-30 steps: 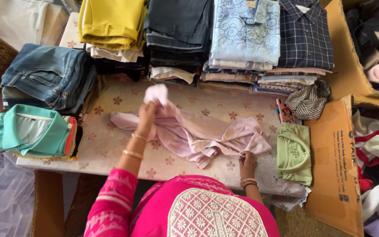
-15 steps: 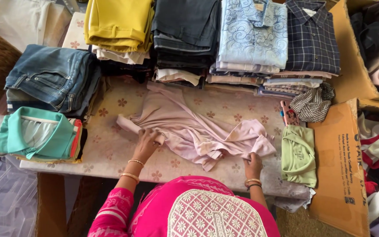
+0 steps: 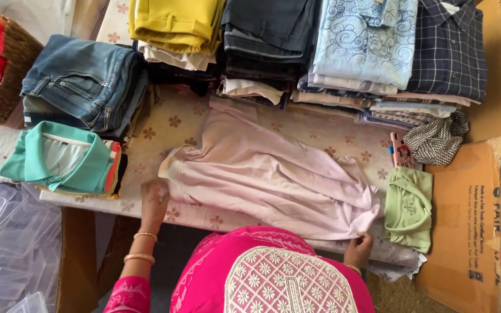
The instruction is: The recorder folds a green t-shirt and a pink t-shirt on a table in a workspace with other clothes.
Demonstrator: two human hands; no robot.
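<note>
— Pink, pale and thin: the shirt point(image 3: 273, 177) lies spread out flat on the flowered surface point(image 3: 175, 124), running slantwise from its upper end near the clothing stacks down to the person's edge.

— Who has hold of the shirt?

— Both hands. The left hand point(image 3: 155, 200) is closed on the shirt's left corner, fingers curled over the cloth. The right hand point(image 3: 359, 248) pinches the shirt's lower right corner at the near edge of the surface, fingers bent shut on the fabric.

— What lies just beside the shirt?

— To its right, a folded light green garment point(image 3: 408, 207), close by but I cannot tell whether they touch. Above that green piece sits a small phone point(image 3: 400, 152) and a crumpled black-and-white patterned cloth point(image 3: 434, 141).

— And left of the shirt?

— A folded teal polo shirt point(image 3: 59, 159), and behind that a pile of folded jeans point(image 3: 85, 84).

— Beyond the shirt?

— A row of folded stacks: yellow trousers point(image 3: 172, 23), dark trousers point(image 3: 271, 35), a pale blue swirl-print shirt point(image 3: 366, 40) and a dark checked shirt point(image 3: 450, 49). A cardboard box point(image 3: 468, 220) stands further right of the shirt.
</note>
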